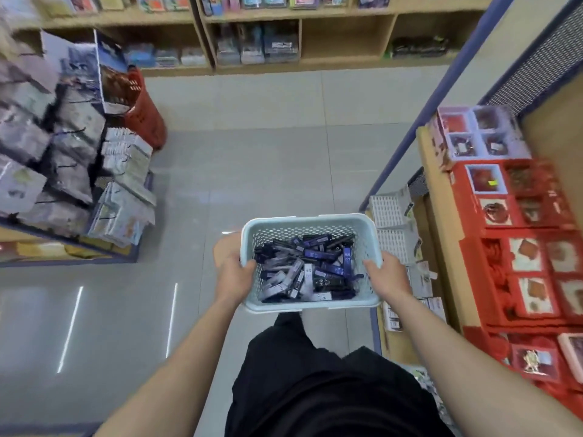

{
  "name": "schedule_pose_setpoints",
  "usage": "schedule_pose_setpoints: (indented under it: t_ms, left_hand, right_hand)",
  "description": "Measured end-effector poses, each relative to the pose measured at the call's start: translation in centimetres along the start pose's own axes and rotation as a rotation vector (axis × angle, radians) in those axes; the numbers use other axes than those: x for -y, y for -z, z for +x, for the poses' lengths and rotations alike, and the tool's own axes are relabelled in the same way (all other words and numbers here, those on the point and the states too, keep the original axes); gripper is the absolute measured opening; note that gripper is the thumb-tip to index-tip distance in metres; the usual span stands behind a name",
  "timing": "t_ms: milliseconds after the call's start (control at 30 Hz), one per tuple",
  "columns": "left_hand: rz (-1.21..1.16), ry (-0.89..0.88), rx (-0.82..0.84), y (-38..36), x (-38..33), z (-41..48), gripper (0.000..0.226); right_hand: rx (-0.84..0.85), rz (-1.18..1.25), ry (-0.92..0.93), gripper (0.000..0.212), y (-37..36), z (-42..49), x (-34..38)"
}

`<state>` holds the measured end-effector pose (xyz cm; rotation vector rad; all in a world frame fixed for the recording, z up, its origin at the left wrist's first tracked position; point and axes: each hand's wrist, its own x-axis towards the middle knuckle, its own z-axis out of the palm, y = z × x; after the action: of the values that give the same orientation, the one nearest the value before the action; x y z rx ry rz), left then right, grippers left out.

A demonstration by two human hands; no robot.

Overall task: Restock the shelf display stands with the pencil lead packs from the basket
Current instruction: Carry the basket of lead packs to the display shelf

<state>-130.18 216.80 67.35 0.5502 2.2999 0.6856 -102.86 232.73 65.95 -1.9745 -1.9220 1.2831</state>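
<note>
**Zero packs shelved so far, the whole basket left to do**

Quick status from the aisle. We're carrying the pale blue perforated plastic basket (310, 219) out in front of us at about waist height, above the grey tiled floor (252, 152). The left hand (235, 275) grips the basket's left rim and the right hand (387, 276) grips the right rim. On both sides the thumb hooks over the edge to the inside, and the other fingers wrap the outside where we can't really see them. Neither hand has hold of anything else.

The small dark blue and white pencil lead packs (315, 266) are all in the basket. They're a loose jumble covering its bottom from the left wall to the right wall, and some show "HB" on the label. Not one has been picked out.

The white slotted plastic display stands (388, 212) sit at the front edge of a lower level of the wooden shelf unit (444, 234) on our right, just beside the basket's right corner. We can't tell how full they are from here. A few small packs lie along that same edge nearer to us, but they're too blurry to identify.

Our read is that we're at the very start. We've reached the spot, and every bit of the sorting and slotting into the stands is ahead of us. One hand will have to let go of the rim first, or the basket needs setting down somewhere.
</note>
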Motion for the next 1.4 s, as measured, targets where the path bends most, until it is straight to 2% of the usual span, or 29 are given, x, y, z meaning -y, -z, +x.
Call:
schedule_pose_setpoints:
  t_ms: [67,233,367,533,700,1000,1200,1300,1400]
  left_hand:
    - [0.020,-0.007,0.044,-0.1,-2.8,4.4,0.020]
    - [0.080,-0.080,0.113,-0.1,-10.4,13.9,0.022]
    - [0.135,-0.134,0.162,-1.0,-16.8,21.1,0.024]
    - [0.212,-0.200,0.200,-3.0,-24.5,29.0,0.025]
    - [0.237,-0.244,0.201,-4.5,-31.1,35.4,0.026]
    - [0.350,-0.384,0.377,-6.2,-39.9,44.1,0.027]
    - [0.563,-0.632,0.670,-7.9,-43.9,48.5,0.024]
    - [0.651,-0.727,0.780,-9.3,-45.2,48.4,0.028]
    - [0.719,-0.807,0.878,-10.9,-45.1,46.8,0.030]
  right_hand:
    - [-0.029,0.004,-0.025,0.012,0.6,3.4,1.8]
    - [-0.108,0.041,-0.102,0.024,2.9,10.6,6.6]
    - [-0.148,0.080,-0.182,0.024,4.5,16.7,9.5]
    - [-0.128,0.112,-0.241,0.035,6.5,24.3,12.1]
    - [-0.146,0.173,-0.270,0.029,8.1,30.0,14.5]
    - [-0.255,0.301,-0.438,0.028,8.0,33.9,17.8]
    - [-0.482,0.472,-0.715,0.026,4.0,31.2,19.4]
    - [-0.589,0.609,-0.833,0.035,1.1,28.4,20.1]
    - [-0.709,0.710,-0.928,0.032,-1.7,25.1,20.3]
